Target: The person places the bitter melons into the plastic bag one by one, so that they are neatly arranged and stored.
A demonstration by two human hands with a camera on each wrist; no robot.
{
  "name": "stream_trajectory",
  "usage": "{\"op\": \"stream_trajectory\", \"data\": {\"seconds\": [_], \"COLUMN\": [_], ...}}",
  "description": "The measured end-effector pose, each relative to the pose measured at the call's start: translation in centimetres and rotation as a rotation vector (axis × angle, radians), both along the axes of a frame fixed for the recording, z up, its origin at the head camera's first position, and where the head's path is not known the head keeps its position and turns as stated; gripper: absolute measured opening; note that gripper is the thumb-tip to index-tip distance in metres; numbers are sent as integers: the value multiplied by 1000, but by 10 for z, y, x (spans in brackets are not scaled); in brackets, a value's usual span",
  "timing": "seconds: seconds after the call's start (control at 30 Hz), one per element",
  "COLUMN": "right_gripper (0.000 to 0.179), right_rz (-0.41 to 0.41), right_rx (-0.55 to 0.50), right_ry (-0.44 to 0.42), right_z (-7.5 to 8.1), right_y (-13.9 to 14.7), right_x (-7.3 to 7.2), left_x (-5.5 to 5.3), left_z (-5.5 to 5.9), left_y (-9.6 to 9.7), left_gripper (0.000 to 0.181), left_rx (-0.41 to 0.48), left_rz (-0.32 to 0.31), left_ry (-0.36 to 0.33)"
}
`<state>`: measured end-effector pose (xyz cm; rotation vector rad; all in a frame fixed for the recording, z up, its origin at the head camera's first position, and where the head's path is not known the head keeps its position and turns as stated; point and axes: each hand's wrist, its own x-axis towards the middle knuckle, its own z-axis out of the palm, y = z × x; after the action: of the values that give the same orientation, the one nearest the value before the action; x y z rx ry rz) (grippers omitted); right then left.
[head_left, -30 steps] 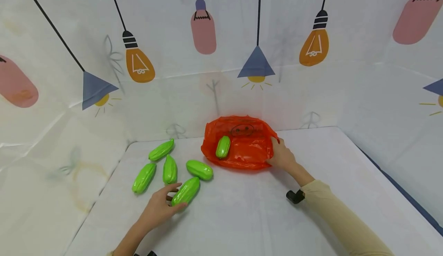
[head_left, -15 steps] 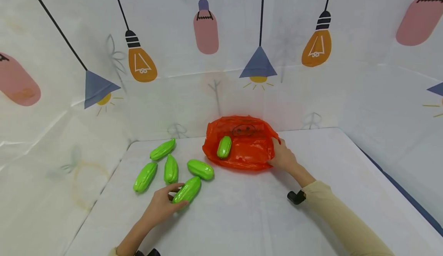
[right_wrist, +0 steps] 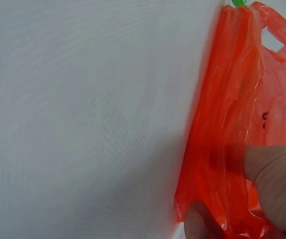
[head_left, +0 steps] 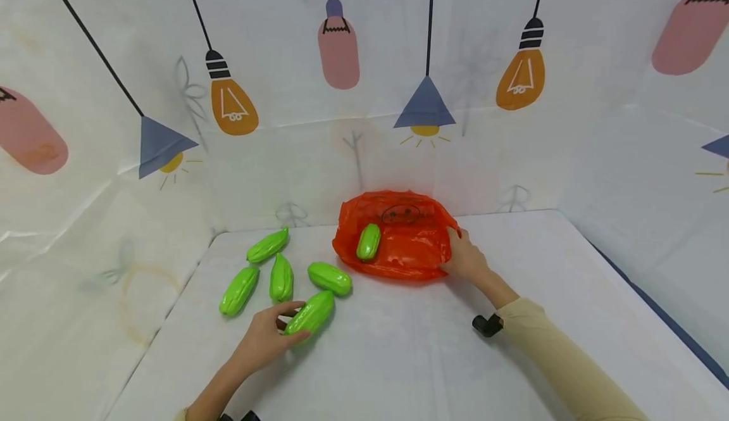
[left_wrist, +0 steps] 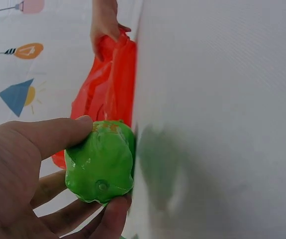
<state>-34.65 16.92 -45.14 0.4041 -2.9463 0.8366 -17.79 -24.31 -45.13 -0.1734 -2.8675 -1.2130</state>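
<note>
In the head view my left hand (head_left: 266, 333) grips a glossy green toy gourd (head_left: 311, 314) at the front of a loose group. The left wrist view shows its lobed end (left_wrist: 100, 164), thumb on one side and fingers curled round the other. At the back, my right hand (head_left: 464, 257) pinches the right edge of a red plastic bag (head_left: 412, 244), holding its mouth spread. Thumb and finger stand on the red film (right_wrist: 222, 124) in the right wrist view. Another green gourd (head_left: 368, 242) lies inside the bag, on its left.
Several more green gourds lie left of the bag: one near it (head_left: 330, 279), an upright-pointing one (head_left: 281, 278), others farther left (head_left: 238, 291). The white-covered table (head_left: 410, 351) meets a lamp-printed backdrop (head_left: 364, 155) behind the bag.
The gourd in my left hand has shifted slightly to the right at its far end, and the left fingers have closed nearer round it. My right hand and the bag stay put.
</note>
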Motion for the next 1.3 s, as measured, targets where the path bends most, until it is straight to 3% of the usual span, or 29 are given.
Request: {"op": "stream_trajectory", "data": {"seconds": [0.17,0.6,1.07,1.3], "right_gripper": [87,86,87,89], "right_rz": [-1,7,-1,-16], "right_rx": [1,2,16,32], "right_ry": [2,18,19,1], "right_z": [-2,-3,-1,0], "right_y": [1,0,-5,-5], "right_x": [3,2,2,4], "left_x": [0,-21,-50,-65], "left_z": [10,21,22,20], "left_y": [8,47,79,94], "left_gripper": [56,56,51,49], "left_rx": [34,32,39,86], "left_rz": [-44,-132,-85,-99], "left_ry": [1,72,169,202]}}
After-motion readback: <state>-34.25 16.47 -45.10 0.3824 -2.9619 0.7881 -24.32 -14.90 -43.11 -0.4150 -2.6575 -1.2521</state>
